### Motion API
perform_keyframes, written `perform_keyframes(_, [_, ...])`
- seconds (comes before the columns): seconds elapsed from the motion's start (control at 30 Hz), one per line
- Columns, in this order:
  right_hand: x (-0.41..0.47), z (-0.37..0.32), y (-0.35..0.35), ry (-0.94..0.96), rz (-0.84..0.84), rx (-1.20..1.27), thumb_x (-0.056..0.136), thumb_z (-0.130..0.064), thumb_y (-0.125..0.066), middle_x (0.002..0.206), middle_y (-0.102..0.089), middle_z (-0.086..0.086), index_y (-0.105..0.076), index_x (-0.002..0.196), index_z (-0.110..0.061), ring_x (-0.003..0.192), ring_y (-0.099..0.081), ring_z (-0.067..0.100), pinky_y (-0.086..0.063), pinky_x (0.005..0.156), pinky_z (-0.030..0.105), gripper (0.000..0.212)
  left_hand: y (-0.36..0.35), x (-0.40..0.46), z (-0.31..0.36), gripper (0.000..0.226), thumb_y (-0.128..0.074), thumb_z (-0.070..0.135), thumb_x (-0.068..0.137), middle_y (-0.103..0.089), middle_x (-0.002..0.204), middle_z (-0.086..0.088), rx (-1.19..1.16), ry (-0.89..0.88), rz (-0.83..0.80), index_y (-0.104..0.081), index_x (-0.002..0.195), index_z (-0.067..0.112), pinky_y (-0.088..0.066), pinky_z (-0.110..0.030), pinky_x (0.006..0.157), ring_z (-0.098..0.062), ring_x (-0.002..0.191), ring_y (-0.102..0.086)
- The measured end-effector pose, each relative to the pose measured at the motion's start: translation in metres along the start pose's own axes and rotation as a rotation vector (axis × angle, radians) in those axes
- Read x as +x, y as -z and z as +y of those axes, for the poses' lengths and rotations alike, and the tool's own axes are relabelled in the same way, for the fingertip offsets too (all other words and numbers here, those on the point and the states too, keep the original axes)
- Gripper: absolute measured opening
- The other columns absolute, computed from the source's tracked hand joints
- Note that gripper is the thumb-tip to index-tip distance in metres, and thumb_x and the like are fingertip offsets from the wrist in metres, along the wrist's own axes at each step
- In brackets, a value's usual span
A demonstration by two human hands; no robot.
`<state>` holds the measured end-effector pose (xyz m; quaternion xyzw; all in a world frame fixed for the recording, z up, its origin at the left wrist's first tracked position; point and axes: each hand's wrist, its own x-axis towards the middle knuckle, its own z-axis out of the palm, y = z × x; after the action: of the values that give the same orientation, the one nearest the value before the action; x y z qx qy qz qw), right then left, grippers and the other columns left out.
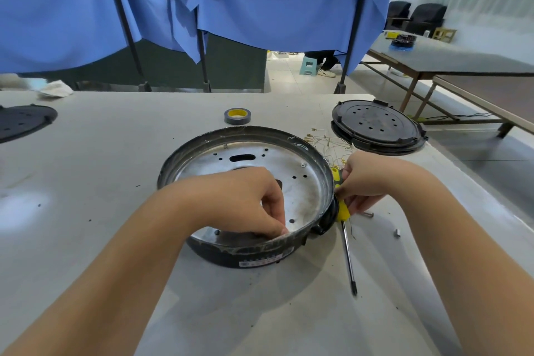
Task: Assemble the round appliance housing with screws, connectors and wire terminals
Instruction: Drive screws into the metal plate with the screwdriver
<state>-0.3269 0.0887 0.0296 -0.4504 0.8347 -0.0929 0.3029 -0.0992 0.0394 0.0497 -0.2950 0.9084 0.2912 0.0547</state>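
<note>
Round housing [248, 193] on the table [101, 167]. Left hand [254, 202] reaches inside, fingertips pinching at the near rim; what they pinch cannot be told. Right hand [367, 182], fingers curled, grips the screwdriver [345, 228] beside the housing's right wall.

Bare forearms — no sleeves, hands [245, 199] ungloved
</note>
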Motion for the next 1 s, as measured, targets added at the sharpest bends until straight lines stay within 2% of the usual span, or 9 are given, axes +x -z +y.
perform_keyframes(0.13, [-0.004,0.002,0.006,0.001,-0.029,-0.005,0.082,-0.015,-0.071,0.063,-0.072,0.009,-0.056,0.073,-0.008,0.062,-0.073,0.017,-0.055,0.051,0.023,0.019,0.0,0.0,0.0,0.011,-0.071,0.042,0.081,-0.066,0.067,0.022,0.008,0.011,0.016,-0.073,0.077,0.032,-0.047,-0.018,0.058,0.003,0.06,-0.059])
perform_keyframes(0.27, [-0.015,0.003,0.018,0.019,-0.029,0.045,0.08,-0.019,-0.072,0.068,-0.074,0.01,-0.058,0.078,-0.007,0.063,-0.073,0.017,-0.055,0.053,0.023,0.019,-0.001,-0.001,0.001,0.016,-0.071,0.044,0.082,-0.064,0.062,0.02,0.018,0.015,0.015,-0.072,0.077,0.029,-0.044,-0.017,0.056,0.005,0.054,-0.055])
perform_keyframes(0.47, [-0.042,-0.004,0.045,0.146,0.105,0.223,0.082,-0.019,-0.074,0.062,-0.072,0.006,-0.06,0.089,-0.008,0.052,-0.069,0.014,-0.054,0.047,0.021,0.019,-0.001,0.0,0.002,0.023,-0.068,0.043,0.085,-0.058,0.053,0.02,0.04,0.011,0.023,-0.068,0.072,0.025,-0.039,-0.009,0.046,0.006,0.049,-0.051])
perform_keyframes(0.57, [-0.055,-0.012,0.053,0.235,0.149,0.463,0.081,-0.015,-0.073,0.068,-0.073,0.009,-0.059,0.095,-0.011,0.055,-0.07,0.018,-0.058,0.051,0.025,0.021,-0.001,0.001,0.001,0.029,-0.067,0.044,0.086,-0.055,0.047,0.021,0.035,0.004,0.026,-0.064,0.067,0.023,-0.035,-0.007,0.042,0.005,0.045,-0.049])
perform_keyframes(0.67, [-0.059,-0.021,0.05,0.317,0.202,0.698,0.083,-0.011,-0.071,0.069,-0.073,0.008,-0.056,0.105,-0.011,0.057,-0.07,0.019,-0.057,0.05,0.025,0.026,-0.002,0.004,0.001,0.034,-0.066,0.047,0.087,-0.052,0.046,0.014,0.044,0.008,0.034,-0.062,0.064,0.022,-0.034,-0.008,0.04,0.001,0.041,-0.045])
perform_keyframes(0.77, [-0.062,-0.031,0.043,0.404,0.217,0.87,0.087,-0.009,-0.067,0.079,-0.075,0.011,-0.052,0.118,-0.013,0.067,-0.073,0.023,-0.057,0.053,0.026,0.035,-0.003,0.004,0.0,0.037,-0.064,0.048,0.088,-0.048,0.045,0.012,0.045,0.027,0.034,-0.062,0.063,0.021,-0.031,-0.008,0.038,0.0,0.039,-0.043])
perform_keyframes(0.83, [-0.064,-0.035,0.038,0.483,0.24,0.897,0.089,-0.008,-0.064,0.084,-0.076,0.01,-0.052,0.12,-0.017,0.075,-0.074,0.025,-0.058,0.057,0.028,0.035,-0.001,0.004,-0.002,0.036,-0.062,0.048,0.09,-0.05,0.046,0.014,0.039,0.045,0.031,-0.064,0.065,0.021,-0.031,-0.007,0.038,0.001,0.04,-0.045])
perform_keyframes(0.9, [-0.067,-0.039,0.035,0.563,0.278,0.889,0.09,-0.008,-0.062,0.086,-0.076,0.007,-0.057,0.112,-0.02,0.078,-0.074,0.024,-0.059,0.061,0.028,0.026,0.002,0.003,-0.005,0.035,-0.06,0.049,0.091,-0.055,0.05,0.016,0.039,0.06,0.03,-0.067,0.069,0.023,-0.033,-0.008,0.04,0.003,0.043,-0.047])
perform_keyframes(1.0, [-0.072,-0.044,0.03,0.654,0.331,0.884,0.09,-0.006,-0.061,0.087,-0.076,0.007,-0.061,0.109,-0.018,0.081,-0.074,0.026,-0.061,0.066,0.033,0.022,0.004,0.002,-0.008,0.033,-0.061,0.054,0.088,-0.056,0.054,0.017,0.065,0.056,0.006,-0.066,0.073,0.025,-0.035,-0.01,0.045,0.003,0.047,-0.048])
